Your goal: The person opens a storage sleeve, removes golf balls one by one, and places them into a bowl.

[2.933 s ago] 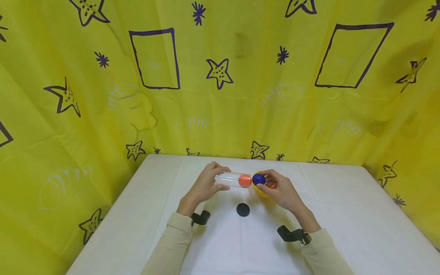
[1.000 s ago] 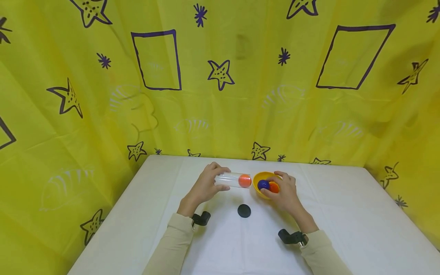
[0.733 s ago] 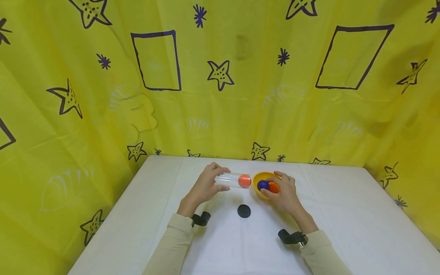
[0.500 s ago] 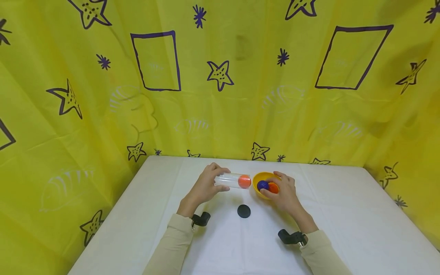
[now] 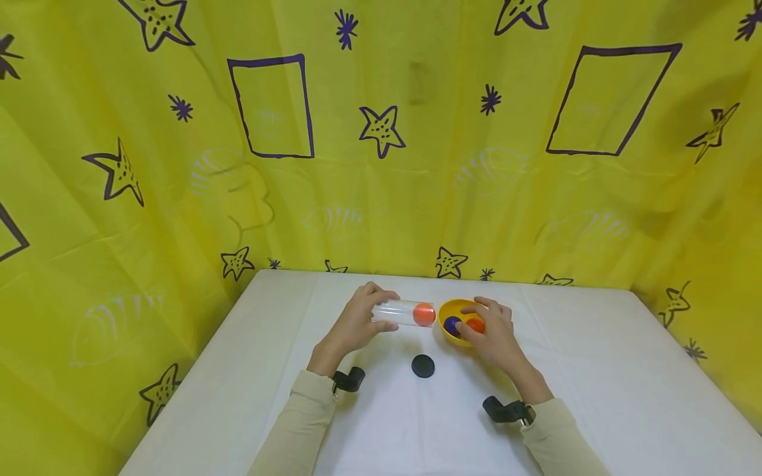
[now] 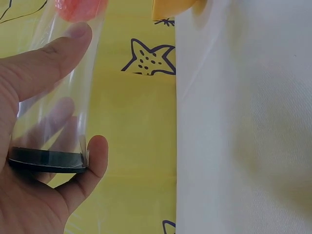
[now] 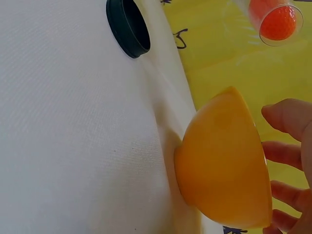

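My left hand grips a clear plastic tube lying sideways above the table. An orange ball sits inside by its uncapped right end. In the left wrist view a black cap closes the tube's other end, near my palm. My right hand reaches over a yellow bowl, thumb and fingers spread apart. Within the bowl lie a blue ball, by my thumb tip, and a red-orange ball, partly covered by my hand. The bowl's wall hides both balls in the right wrist view.
A loose black cap lies on the white table, in front of the tube and bowl. Behind the table hangs a yellow curtain with drawn stars. Each wrist wears a black camera mount.
My right hand has lowered the blue ball from the tube's mouth into the bowl. Over the last half second its fingers have let go and the ball has settled slightly left. The left hand stays put.
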The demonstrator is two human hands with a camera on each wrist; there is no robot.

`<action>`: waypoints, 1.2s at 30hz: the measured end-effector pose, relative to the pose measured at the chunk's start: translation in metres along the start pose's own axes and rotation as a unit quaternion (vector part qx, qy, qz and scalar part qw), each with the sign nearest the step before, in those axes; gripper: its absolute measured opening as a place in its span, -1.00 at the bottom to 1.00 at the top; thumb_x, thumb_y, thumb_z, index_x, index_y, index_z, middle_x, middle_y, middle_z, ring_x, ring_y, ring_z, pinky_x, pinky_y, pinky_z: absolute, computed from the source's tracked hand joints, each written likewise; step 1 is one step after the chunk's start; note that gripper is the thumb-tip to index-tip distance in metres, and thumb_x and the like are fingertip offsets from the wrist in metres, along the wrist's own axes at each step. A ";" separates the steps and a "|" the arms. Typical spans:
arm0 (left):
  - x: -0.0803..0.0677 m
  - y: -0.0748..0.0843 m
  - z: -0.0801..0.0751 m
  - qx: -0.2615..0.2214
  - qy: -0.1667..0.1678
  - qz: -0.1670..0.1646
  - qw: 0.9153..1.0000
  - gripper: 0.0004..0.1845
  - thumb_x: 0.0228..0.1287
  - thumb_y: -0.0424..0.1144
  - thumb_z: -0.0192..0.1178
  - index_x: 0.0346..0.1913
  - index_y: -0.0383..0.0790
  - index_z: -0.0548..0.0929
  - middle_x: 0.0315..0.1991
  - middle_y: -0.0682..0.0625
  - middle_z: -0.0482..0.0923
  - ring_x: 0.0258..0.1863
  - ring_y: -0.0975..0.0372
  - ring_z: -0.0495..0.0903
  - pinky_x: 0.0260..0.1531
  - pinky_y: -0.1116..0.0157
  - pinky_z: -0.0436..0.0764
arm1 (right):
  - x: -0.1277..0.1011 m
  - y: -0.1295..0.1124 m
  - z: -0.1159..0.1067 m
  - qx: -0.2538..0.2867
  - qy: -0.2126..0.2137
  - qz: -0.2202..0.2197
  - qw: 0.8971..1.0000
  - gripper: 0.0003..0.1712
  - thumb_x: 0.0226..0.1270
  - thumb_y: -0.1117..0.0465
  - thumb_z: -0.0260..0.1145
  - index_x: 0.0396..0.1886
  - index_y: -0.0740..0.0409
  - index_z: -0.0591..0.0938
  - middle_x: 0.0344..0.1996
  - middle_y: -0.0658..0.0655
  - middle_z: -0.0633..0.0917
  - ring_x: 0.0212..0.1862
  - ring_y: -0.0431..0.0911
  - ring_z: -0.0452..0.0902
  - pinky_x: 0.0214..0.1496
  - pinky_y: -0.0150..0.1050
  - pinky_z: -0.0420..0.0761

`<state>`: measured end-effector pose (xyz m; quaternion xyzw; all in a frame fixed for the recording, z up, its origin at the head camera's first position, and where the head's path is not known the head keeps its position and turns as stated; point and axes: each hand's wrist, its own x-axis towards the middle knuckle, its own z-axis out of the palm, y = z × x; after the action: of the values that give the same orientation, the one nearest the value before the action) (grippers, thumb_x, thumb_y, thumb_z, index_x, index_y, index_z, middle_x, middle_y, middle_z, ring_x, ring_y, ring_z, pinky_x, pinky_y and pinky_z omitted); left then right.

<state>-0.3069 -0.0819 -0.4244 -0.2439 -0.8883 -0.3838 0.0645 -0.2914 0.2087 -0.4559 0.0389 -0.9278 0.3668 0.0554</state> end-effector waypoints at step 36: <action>-0.001 0.011 0.001 0.011 -0.006 0.014 1.000 -0.48 0.14 -0.24 0.53 0.19 -0.09 0.66 0.06 -0.09 0.51 0.08 0.06 0.44 0.08 0.10 0.61 | -0.011 -0.031 -0.013 0.086 -0.062 -0.133 0.985 -0.60 0.45 0.14 0.35 0.18 0.17 0.57 -0.09 0.07 0.72 -0.05 -0.09 0.60 0.09 -0.27 0.62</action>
<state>-0.3010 -0.0750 -0.4185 -0.2576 -0.8892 -0.3720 0.0672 -0.2759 0.1952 -0.4273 0.1893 -0.8810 0.4316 0.0428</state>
